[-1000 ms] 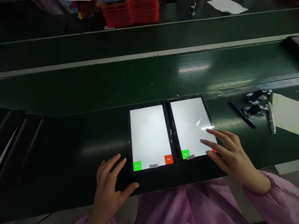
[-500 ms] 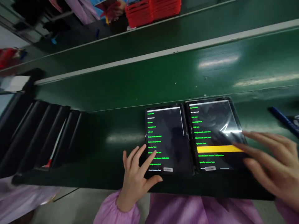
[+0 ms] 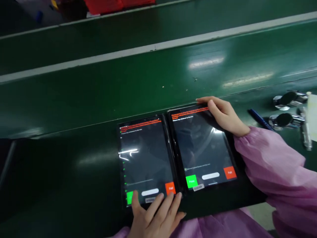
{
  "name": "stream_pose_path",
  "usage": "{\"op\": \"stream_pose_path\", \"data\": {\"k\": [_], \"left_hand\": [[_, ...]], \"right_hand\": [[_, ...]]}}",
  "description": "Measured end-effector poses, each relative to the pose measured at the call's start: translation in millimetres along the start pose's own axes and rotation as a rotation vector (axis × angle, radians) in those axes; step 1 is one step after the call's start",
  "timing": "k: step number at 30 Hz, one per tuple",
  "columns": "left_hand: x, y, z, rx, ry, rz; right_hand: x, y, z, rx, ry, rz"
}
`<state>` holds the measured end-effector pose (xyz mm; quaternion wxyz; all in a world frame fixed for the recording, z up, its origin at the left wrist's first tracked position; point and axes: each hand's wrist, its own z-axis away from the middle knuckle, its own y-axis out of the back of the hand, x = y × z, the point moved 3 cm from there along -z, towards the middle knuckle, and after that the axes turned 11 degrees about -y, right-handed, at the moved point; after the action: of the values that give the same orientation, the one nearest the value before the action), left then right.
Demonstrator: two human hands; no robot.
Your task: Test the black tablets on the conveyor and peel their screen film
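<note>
You are working at a dark green conveyor belt (image 3: 158, 72) with a white stripe across it; red plastic bins (image 3: 119, 4) lie beyond it. Two flat black rectangular tablets lie side by side on the belt, between your hands. Each is in portrait, its long axis running away from you, with the far end leaning slightly left.

Your right hand (image 3: 223, 114) is at the far edge of the right tablet (image 3: 200, 145), fingers curved over that edge and thumb on the glass. You cannot tell whether it grips or only rests. Your left hand (image 3: 156, 215), fingers spread and open, is at the near edge of the left tablet (image 3: 146, 155).

Each dark screen shows red text at the far end, a green Pass square (image 3: 191, 181) near left, and an orange-red Fail square (image 3: 229, 172) near right. Right of your right hand lies a blue pen (image 3: 260, 119).
</note>
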<state>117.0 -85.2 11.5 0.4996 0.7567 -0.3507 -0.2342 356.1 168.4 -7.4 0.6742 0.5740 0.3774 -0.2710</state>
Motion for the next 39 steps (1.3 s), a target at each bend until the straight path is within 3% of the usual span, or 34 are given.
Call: {"op": "stream_pose_path", "data": {"k": [3,5,7,10,13,17,22,27,39], "left_hand": [[-22.7,14.5,1.6,0.034,0.016,0.008],[-57.3,23.4,1.3,0.113,0.109,-0.013],[-106.1,23.9,1.2,0.221,0.329,0.043],[-180.0,-0.3,3.0,0.439,0.754,0.416],[-217.3,-34.9,-2.0,0.554,0.863,0.627],[-217.8,-53.3,-6.4,0.547,0.814,0.743],[-209.3,-43.8,-10.6,0.383,0.678,0.771],[-211.0,-42.6,-14.7,0.292,0.65,0.732],[-210.3,-43.4,-18.0,0.307,0.676,0.651]], "right_hand": [[-2.3,1.7,3.9,-0.011,-0.033,-0.007],[-1.9,3.5,4.2,-0.01,-0.046,-0.006],[-1.3,4.8,2.8,-0.008,-0.057,-0.003],[-2.8,5.4,0.3,-0.032,-0.075,0.011],[-6.2,4.3,-0.6,-0.052,-0.096,0.02],[-6.2,0.4,-2.3,-0.009,-0.131,0.007],[-4.1,-2.2,-3.3,0.012,-0.119,-0.008],[-3.9,-2.4,-3.7,0.009,-0.091,-0.029],[-2.4,-3.9,-3.6,-0.005,-0.073,-0.073]]}}
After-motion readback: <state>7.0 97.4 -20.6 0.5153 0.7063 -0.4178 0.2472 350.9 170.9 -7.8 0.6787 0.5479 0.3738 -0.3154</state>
